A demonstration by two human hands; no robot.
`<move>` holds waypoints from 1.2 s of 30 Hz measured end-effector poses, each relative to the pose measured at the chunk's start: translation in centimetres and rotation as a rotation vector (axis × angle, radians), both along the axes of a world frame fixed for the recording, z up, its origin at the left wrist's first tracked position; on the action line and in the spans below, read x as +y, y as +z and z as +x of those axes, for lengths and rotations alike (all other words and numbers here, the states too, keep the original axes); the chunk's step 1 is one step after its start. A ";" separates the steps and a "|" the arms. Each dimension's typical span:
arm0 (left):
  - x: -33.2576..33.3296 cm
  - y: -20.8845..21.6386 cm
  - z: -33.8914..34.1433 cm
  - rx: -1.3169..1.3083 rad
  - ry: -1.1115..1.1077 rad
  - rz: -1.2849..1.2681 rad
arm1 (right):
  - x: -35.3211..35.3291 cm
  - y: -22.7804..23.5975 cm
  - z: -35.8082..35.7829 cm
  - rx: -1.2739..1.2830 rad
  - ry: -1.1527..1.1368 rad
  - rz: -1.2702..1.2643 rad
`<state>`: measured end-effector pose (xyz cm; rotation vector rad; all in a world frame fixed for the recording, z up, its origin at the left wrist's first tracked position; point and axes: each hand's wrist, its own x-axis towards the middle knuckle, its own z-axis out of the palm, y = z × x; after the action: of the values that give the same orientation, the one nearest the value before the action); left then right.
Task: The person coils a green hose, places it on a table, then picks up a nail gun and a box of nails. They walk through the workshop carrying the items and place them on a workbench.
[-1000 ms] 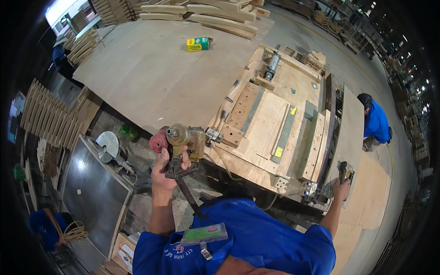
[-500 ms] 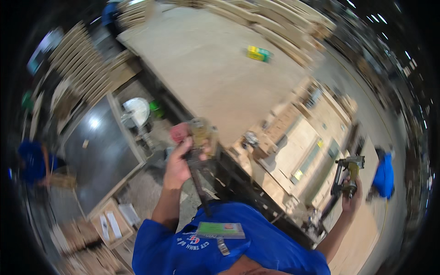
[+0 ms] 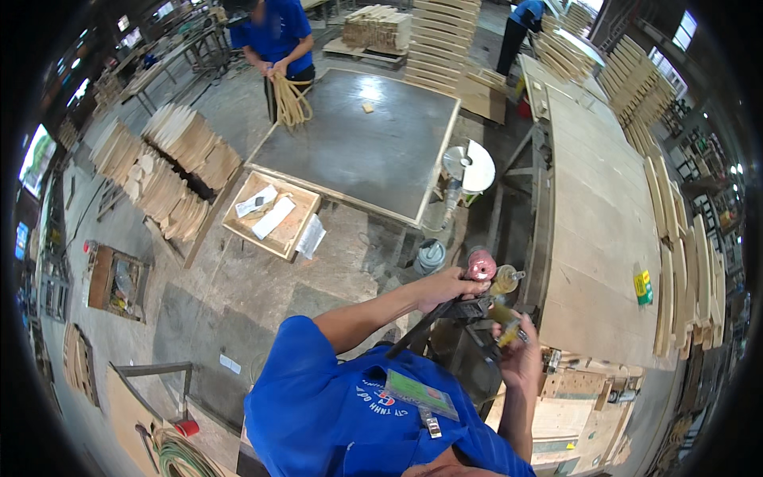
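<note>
My left hand [image 3: 445,289] is closed around the top of a dark metal post, at an air filter-regulator [image 3: 506,278] with a clear bowl and a red, rounded part [image 3: 481,265]. Close beside it, my right hand [image 3: 520,354] is wrapped around a nail gun [image 3: 504,324] with an olive-yellow body. The gun's dark lower part overlaps the post's bracket, and motion blur hides whether they touch. Both hands are in front of my body, at the near corner of a long wooden workbench [image 3: 592,262].
Wooden fixtures [image 3: 580,405] lie at the bench's near end; a yellow-green box [image 3: 642,288] and curved wood pieces [image 3: 690,270] lie along its right. Leftward stand a dark-topped table [image 3: 358,151], a wooden box [image 3: 306,199] with papers and wood stacks [image 3: 167,171]. A co-worker [image 3: 274,36] holds tan strips.
My view has swung left. My right hand has come from the right, over the fixtures, to beside my left hand, still with the nail gun. The left hand stays at the regulator.
</note>
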<state>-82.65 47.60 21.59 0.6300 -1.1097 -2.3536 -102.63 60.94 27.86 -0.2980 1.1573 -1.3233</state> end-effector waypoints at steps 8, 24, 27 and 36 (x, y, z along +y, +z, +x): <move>1.5 -2.6 6.8 -0.120 0.054 0.255 | -5.2 -6.1 5.1 -0.426 0.227 0.245; 1.8 -7.6 3.8 -0.177 -0.394 0.018 | -2.6 -9.8 -2.5 -0.550 0.485 0.319; 0.1 -5.6 1.7 -0.360 -0.486 0.023 | -2.9 -8.0 -7.2 0.017 0.819 0.254; -3.9 -6.4 -4.7 -0.553 -0.675 0.075 | -10.4 -2.3 -44.1 1.659 -0.021 0.372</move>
<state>-87.34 43.68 15.23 1.1203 -1.6866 -2.8780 -146.76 50.58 25.52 -1.2145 2.6932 -0.6305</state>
